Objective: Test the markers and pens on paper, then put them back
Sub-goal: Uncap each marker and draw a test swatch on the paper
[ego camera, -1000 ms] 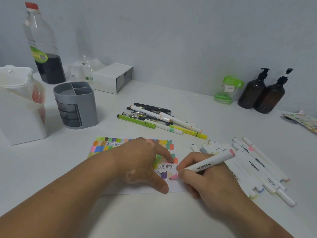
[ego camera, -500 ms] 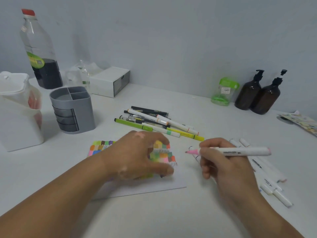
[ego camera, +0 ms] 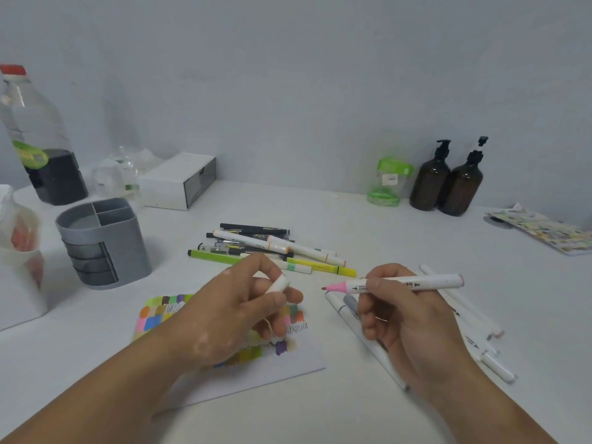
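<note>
Free room at the near edge and the back middle; both sides are crowded.
The near strip of the surface (ego camera: pixel 320 411) is bare, and a wide bare band runs between the pile of pens (ego camera: pixel 266 248) and the white box (ego camera: pixel 179 181), green jar (ego camera: pixel 389 184) and brown pump bottles (ego camera: pixel 448 184) by the wall. On the left stands the grey organizer (ego camera: pixel 102 241); on the right the white markers (ego camera: pixel 474 334) lie beside the paper (ego camera: pixel 256 376). Over the middle, the left hand (ego camera: pixel 234 315) with a cap (ego camera: pixel 278 283) and the right hand (ego camera: pixel 403 318) with a pink marker (ego camera: pixel 407 281) leave a narrow gap.
</note>
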{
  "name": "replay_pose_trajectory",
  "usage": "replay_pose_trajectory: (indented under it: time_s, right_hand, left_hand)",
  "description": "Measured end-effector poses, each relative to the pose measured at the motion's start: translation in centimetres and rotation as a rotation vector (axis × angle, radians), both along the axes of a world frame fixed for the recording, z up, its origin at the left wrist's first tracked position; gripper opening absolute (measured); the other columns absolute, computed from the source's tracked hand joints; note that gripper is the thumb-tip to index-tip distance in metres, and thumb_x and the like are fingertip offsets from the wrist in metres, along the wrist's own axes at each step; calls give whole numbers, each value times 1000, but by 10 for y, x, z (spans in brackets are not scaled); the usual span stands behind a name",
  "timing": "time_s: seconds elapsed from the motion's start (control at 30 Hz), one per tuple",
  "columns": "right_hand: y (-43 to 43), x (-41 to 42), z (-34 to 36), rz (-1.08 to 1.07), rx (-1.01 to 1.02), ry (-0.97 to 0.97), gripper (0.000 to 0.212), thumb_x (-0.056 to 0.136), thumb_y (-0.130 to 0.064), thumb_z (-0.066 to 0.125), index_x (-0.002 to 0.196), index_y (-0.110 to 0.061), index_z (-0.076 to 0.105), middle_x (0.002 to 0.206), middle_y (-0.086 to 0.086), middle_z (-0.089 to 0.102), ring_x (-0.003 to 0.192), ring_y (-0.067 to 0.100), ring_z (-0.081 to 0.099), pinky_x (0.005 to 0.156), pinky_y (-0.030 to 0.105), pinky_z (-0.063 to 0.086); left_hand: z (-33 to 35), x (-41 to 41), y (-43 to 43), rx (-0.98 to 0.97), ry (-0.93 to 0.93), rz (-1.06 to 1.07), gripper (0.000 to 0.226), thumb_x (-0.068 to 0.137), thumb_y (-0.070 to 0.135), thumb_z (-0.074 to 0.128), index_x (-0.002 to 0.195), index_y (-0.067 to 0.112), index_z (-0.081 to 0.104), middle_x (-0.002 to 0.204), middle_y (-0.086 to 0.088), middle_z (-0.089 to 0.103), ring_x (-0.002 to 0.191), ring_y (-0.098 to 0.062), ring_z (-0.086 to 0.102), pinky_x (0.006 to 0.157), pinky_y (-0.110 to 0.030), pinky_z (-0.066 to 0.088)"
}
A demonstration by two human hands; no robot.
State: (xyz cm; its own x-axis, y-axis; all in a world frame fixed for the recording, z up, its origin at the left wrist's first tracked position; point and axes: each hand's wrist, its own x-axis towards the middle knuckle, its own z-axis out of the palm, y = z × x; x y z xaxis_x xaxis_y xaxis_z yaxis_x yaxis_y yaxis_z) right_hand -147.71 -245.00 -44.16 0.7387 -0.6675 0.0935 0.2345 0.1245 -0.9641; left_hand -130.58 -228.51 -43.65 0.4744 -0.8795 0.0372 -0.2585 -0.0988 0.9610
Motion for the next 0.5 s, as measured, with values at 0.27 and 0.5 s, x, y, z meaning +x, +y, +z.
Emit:
replay_pose_trajectory:
  time_s: [0.27, 0.5]
  right_hand:
    - [4, -1, 3, 16, -109, -8, 2, 76, -16, 71, 76, -17, 73, 64, 13, 64, 51, 20, 55, 44, 26, 44]
    - [14, 0, 1, 66, -187, 55, 6, 76, -20, 77, 79, -17, 73, 70, 16, 70, 54, 20, 57, 47, 25, 46]
  left_hand:
    - [-3, 2, -3, -14, -181, -5, 13, 91, 31, 71, 102, 35, 74, 94, 3, 78, 80, -23, 67, 77, -37, 57]
    - [-6, -8, -4, -55, -239, -4, 18, 90, 29, 73, 104, 40, 75, 89, 1, 76, 72, -19, 68, 71, -39, 59]
